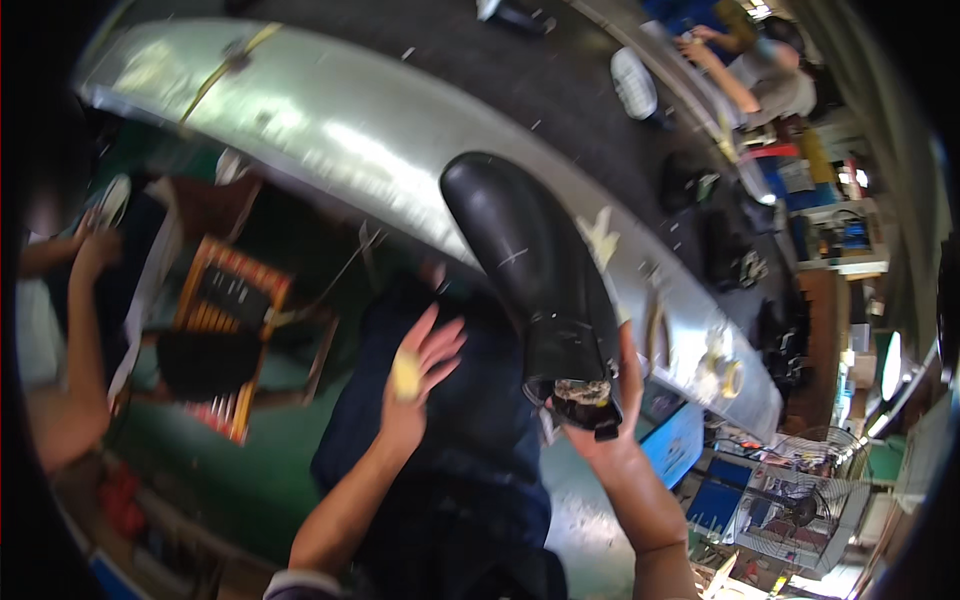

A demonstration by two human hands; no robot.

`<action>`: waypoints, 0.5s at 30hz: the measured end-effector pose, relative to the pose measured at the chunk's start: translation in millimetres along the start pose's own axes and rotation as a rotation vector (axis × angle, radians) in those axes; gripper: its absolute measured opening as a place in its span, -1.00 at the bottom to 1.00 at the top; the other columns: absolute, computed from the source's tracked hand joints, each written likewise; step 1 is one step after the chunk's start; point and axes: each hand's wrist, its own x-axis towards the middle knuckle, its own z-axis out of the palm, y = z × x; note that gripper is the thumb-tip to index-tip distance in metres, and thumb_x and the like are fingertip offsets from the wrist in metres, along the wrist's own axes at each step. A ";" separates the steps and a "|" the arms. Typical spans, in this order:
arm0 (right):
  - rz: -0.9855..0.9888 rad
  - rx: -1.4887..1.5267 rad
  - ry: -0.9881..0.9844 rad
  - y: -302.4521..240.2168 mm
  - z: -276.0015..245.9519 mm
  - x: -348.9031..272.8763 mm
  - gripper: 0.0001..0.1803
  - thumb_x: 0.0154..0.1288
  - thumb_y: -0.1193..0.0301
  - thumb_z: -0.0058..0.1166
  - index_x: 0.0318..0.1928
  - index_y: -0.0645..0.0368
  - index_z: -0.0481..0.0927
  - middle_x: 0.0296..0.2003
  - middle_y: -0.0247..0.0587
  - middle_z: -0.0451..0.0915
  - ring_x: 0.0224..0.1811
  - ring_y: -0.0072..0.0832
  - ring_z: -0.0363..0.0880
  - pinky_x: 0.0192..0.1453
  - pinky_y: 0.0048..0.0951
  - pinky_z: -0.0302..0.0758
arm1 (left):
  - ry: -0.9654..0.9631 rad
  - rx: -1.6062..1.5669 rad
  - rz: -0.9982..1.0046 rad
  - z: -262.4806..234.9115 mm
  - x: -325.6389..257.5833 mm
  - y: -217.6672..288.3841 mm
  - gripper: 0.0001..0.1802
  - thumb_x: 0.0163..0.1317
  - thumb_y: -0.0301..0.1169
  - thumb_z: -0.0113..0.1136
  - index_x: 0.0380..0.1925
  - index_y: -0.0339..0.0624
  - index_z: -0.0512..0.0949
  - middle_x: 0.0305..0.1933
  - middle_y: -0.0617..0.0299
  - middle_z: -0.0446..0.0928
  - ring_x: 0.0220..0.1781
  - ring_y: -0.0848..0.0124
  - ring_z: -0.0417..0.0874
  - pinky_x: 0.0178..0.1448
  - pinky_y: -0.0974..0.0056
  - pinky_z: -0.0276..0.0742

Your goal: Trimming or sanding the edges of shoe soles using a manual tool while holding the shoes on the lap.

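A black boot [515, 240] is tilted over the metal bench edge, toe toward the upper left and its opening toward me. My right hand [620, 425] is closed round the boot beside its opening, where a mottled pale lining or filling shows; some of its fingers are hidden behind the boot. To the left of the boot, apart from it, my left hand [425, 360] is raised over my dark-clothed lap with its fingers spread. A small yellow piece [407, 375] sits on this hand; whether it is a pad or a wrapping I cannot tell.
A curved metal bench [360, 160] runs before a dark conveyor belt [440, 65] carrying a white shoe [633, 84] and dark footwear. A roll of yellow tape [731, 378] lies at right. A wooden chair [225, 340], a co-worker's arm [85, 370] and a fan [800, 505] are nearby.
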 end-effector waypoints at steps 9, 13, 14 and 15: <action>-0.291 -1.192 -0.180 74.0 -107.6 -78.9 -0.69 0.55 0.42 0.10 0.21 0.24 0.51 -0.22 -0.11 0.73 -0.25 -0.49 0.73 -0.18 -0.44 0.65 | 0.307 -0.349 -0.520 -5.0 -42.6 -38.0 -0.40 0.63 -0.02 -0.42 0.30 -0.18 0.44 0.04 0.08 0.67 -0.04 0.27 0.76 0.12 0.13 0.73; -0.811 -1.413 -0.413 66.8 -67.2 -91.3 -0.78 0.37 0.55 0.24 0.01 0.23 0.67 -0.23 -0.13 0.72 -0.28 -0.43 0.74 -0.18 -0.43 0.66 | 0.298 -0.230 -0.462 -7.9 -55.3 -60.6 -0.43 0.62 -0.10 -0.44 0.29 -0.18 0.44 0.03 0.08 0.67 -0.03 0.28 0.76 0.09 0.14 0.74; -0.938 -1.453 -0.404 61.3 -62.9 -90.1 -0.79 0.28 0.58 0.30 -0.06 0.22 0.70 -0.23 -0.10 0.71 -0.26 -0.30 0.74 -0.17 -0.37 0.66 | 0.293 -0.225 -0.446 -7.4 -56.3 -60.5 -0.45 0.61 -0.12 -0.43 0.28 -0.18 0.44 0.03 0.08 0.66 -0.03 0.28 0.76 0.08 0.15 0.75; -1.069 -1.508 -0.378 52.9 -62.9 -86.3 -0.81 0.28 0.58 0.29 -0.10 0.20 0.71 -0.22 -0.09 0.71 -0.23 -0.20 0.73 -0.12 -0.28 0.66 | 0.275 -0.230 -0.428 -7.4 -56.1 -60.0 -0.46 0.60 -0.15 -0.42 0.26 -0.18 0.45 0.04 0.08 0.66 -0.03 0.28 0.76 0.07 0.16 0.75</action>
